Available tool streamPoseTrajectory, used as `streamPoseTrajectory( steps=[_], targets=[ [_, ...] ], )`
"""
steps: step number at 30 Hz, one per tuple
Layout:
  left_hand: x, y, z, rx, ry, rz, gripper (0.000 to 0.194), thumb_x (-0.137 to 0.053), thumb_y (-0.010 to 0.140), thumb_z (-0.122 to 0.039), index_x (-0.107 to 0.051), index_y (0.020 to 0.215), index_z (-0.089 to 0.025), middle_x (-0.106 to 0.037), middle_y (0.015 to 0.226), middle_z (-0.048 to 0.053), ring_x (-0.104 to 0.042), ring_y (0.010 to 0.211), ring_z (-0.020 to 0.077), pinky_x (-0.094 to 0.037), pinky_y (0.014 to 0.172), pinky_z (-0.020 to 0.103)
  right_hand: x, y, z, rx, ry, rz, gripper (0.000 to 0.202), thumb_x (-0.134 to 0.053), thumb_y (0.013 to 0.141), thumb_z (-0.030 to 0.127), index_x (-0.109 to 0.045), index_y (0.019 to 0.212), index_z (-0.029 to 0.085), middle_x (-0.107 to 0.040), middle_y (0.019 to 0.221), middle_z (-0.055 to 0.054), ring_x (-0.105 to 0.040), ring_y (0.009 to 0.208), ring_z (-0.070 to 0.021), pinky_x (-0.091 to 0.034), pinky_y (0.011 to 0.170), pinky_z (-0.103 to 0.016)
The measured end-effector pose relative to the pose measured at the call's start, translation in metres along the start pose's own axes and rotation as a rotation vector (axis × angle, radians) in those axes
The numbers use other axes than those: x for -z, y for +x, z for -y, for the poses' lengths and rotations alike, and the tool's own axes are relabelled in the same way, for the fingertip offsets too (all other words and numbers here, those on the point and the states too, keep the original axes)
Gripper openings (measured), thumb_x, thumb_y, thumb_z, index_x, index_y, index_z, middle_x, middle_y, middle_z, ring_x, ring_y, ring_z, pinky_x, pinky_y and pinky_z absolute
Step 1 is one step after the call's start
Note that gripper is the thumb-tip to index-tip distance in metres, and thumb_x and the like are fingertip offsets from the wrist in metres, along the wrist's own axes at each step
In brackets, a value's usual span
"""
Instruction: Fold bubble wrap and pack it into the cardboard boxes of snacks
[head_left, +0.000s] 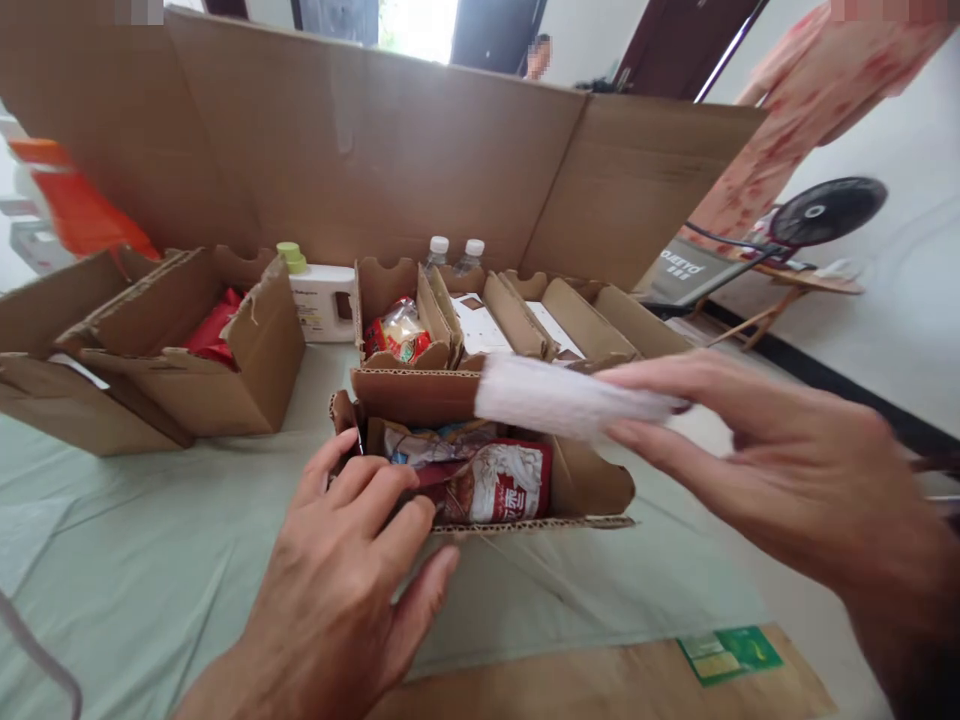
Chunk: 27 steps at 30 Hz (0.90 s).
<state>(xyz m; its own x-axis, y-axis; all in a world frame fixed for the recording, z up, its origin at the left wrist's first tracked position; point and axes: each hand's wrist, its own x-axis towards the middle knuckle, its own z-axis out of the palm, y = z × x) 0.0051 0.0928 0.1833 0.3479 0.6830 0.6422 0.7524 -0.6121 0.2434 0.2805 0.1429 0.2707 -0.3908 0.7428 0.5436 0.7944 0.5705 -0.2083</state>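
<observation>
Right hand (780,475) pinches a blurred white oblong object (544,393)
Below-left of the pinch, an open brown cardboard box (591,478) holds a red-and-white printed bag (517,482); the left hand (341,570) is at the box's left end, its grip unclear.

Overexposed opening (416,28), soft shadows, blurred white packet (534,396)

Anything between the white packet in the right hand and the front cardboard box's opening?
Nothing visible stands between the white packet and the open top of the front cardboard box. Inside, a red-and-white food bag lies near the middle; the left hand is at the left end.
</observation>
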Motion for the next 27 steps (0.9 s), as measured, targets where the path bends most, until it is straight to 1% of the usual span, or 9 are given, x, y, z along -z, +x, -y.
streamPoseTrajectory(
  steps=[3,6,9,11,14,18,24,26,27],
  targets=[
    [-0.002,0.002,0.003,-0.037,-0.002,-0.002,0.009,-0.067,0.09,-0.026,-0.073,0.092,-0.019,-0.075,0.095,0.004,-0.066,0.087,0.0235,-0.041,0.108,0.053,-0.033,0.038,0.006,0.167,-0.045,0.226,0.019,-0.064,0.093,0.024,-0.072,0.11,0.024,-0.078,0.101,-0.004,-0.071,0.09,-0.0219,-0.053,0.079,-0.033],
    [-0.005,0.005,0.007,-0.032,-0.009,-0.003,0.009,-0.066,0.09,-0.025,-0.073,0.093,-0.018,-0.076,0.095,0.004,-0.066,0.088,0.0235,-0.04,0.109,0.052,-0.065,0.062,0.012,0.207,-0.245,0.487,0.018,-0.063,0.092,0.02,-0.073,0.106,0.023,-0.08,0.097,-0.004,-0.072,0.087,-0.0242,-0.047,0.07,-0.032],
    [-0.006,0.008,0.01,-0.01,-0.022,0.005,0.01,-0.065,0.092,-0.024,-0.072,0.094,-0.018,-0.076,0.096,0.003,-0.066,0.089,0.0235,-0.039,0.11,0.053,-0.083,0.08,0.019,0.216,-0.347,0.75,0.016,-0.062,0.093,0.018,-0.076,0.099,0.025,-0.08,0.091,-0.003,-0.073,0.082,-0.0225,-0.041,0.063,-0.029],
    [-0.006,0.011,0.011,0.005,-0.013,0.023,0.01,-0.064,0.093,-0.023,-0.072,0.094,-0.018,-0.076,0.096,0.004,-0.066,0.09,0.0242,-0.04,0.11,0.054,-0.088,0.088,0.026,0.229,-0.433,0.837,0.017,-0.062,0.093,0.016,-0.078,0.093,0.023,-0.08,0.086,-0.005,-0.073,0.078,-0.0227,-0.038,0.06,-0.03],
    [-0.006,0.015,0.012,0.014,0.008,0.042,0.012,-0.061,0.094,-0.021,-0.072,0.094,-0.016,-0.075,0.094,0.006,-0.067,0.09,0.0256,-0.043,0.108,0.056,-0.089,0.091,0.035,0.31,-0.576,0.8,0.019,-0.061,0.092,0.009,-0.078,0.091,0.018,-0.08,0.085,-0.012,-0.074,0.078,-0.0269,-0.038,0.06,-0.033],
    [-0.006,0.015,0.012,-0.005,0.017,0.025,0.015,-0.059,0.095,-0.022,-0.071,0.091,-0.016,-0.075,0.09,0.007,-0.067,0.086,0.0259,-0.046,0.104,0.058,-0.093,0.085,0.04,0.441,-0.602,0.688,0.022,-0.059,0.091,0.005,-0.077,0.095,0.017,-0.08,0.089,-0.014,-0.075,0.084,-0.03,-0.044,0.068,-0.037],
    [-0.008,0.016,0.016,-0.019,0.062,0.049,0.013,-0.059,0.095,-0.024,-0.069,0.09,-0.018,-0.074,0.089,0.007,-0.068,0.086,0.0263,-0.047,0.105,0.06,-0.096,0.09,0.027,0.194,-0.523,0.871,0.023,-0.058,0.091,0.013,-0.081,0.092,0.017,-0.081,0.089,-0.014,-0.076,0.085,-0.0265,-0.048,0.069,-0.034],
    [-0.008,0.017,0.018,-0.022,0.058,0.016,0.015,-0.06,0.094,-0.024,-0.07,0.102,-0.016,-0.074,0.106,0.011,-0.068,0.102,0.0307,-0.045,0.109,0.061,-0.081,0.088,0.022,0.112,-0.477,0.839,0.025,-0.056,0.093,0.02,-0.081,0.095,0.018,-0.08,0.09,-0.014,-0.075,0.084,-0.0281,-0.049,0.068,-0.035],
    [-0.007,0.016,0.02,-0.005,0.052,-0.037,0.024,-0.061,0.093,-0.024,-0.068,0.114,-0.015,-0.071,0.12,0.015,-0.064,0.115,0.0337,-0.043,0.111,0.061,-0.069,0.083,0.019,0.083,-0.455,0.755,0.026,-0.055,0.094,0.023,-0.081,0.098,0.018,-0.08,0.09,-0.013,-0.075,0.084,-0.0291,-0.05,0.068,-0.036]
  ],
)
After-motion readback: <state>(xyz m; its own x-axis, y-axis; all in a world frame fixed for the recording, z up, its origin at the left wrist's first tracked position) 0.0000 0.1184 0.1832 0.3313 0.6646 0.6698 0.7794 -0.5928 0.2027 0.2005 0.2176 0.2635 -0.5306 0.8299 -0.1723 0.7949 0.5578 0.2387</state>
